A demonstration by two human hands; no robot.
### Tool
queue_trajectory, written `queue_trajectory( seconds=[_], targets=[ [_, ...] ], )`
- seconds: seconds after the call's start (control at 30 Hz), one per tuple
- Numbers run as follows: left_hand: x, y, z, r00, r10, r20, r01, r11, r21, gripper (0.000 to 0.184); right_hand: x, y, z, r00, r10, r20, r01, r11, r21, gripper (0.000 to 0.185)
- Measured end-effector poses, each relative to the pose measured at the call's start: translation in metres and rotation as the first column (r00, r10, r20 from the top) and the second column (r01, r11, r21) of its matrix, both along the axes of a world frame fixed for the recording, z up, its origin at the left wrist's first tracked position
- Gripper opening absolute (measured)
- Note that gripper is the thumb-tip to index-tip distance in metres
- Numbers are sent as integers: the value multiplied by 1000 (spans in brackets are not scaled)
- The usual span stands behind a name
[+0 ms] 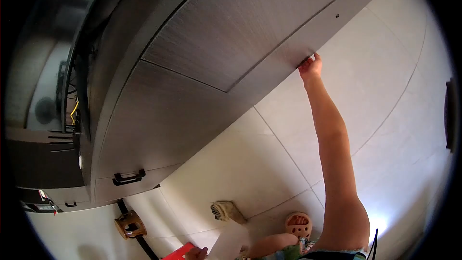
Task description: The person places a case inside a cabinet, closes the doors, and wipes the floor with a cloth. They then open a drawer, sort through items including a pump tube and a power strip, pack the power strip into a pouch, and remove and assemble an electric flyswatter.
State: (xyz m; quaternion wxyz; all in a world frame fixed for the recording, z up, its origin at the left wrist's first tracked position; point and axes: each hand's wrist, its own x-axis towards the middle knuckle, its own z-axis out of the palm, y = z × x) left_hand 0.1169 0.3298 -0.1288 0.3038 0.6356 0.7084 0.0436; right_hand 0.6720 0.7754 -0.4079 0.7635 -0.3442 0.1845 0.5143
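My right hand point(310, 67) is at the bottom edge of the dark wood-grain cabinet point(192, 82), with the arm stretched out across the floor. Its fingers curl in against the lower edge of a long drawer front point(293, 50); the fingertips are partly hidden there. At the bottom of the view, my left hand point(196, 253) is closed beside a flat red thing point(179, 251) and appears to hold it. A white sheet, perhaps paper point(231, 240), lies just right of that hand; whether the fingers touch it I cannot tell.
On the pale tiled floor point(284, 130) lies a crumpled beige cloth-like thing point(228, 211). My foot is in a tan clog point(298, 224). A brown wooden stool point(130, 225) stands at lower left. A black drawer handle point(129, 177) sticks out from the cabinet.
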Motion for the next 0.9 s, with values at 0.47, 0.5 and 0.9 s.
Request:
queue_trajectory(
  seconds=[0.47,0.5,0.9],
  targets=[
    [7,1,-11,994,-26,-103,32,998,50,34,-8,6,14,998,-55,-19,55,998,43,41],
    [8,5,-11,987,-81,-140,85,996,21,34,-10,5,24,997,-79,-19,80,995,61,46],
    [2,-11,-21,993,103,-58,-111,984,-137,37,-17,-5,20,996,-18,92,5,990,141,75]
  ],
)
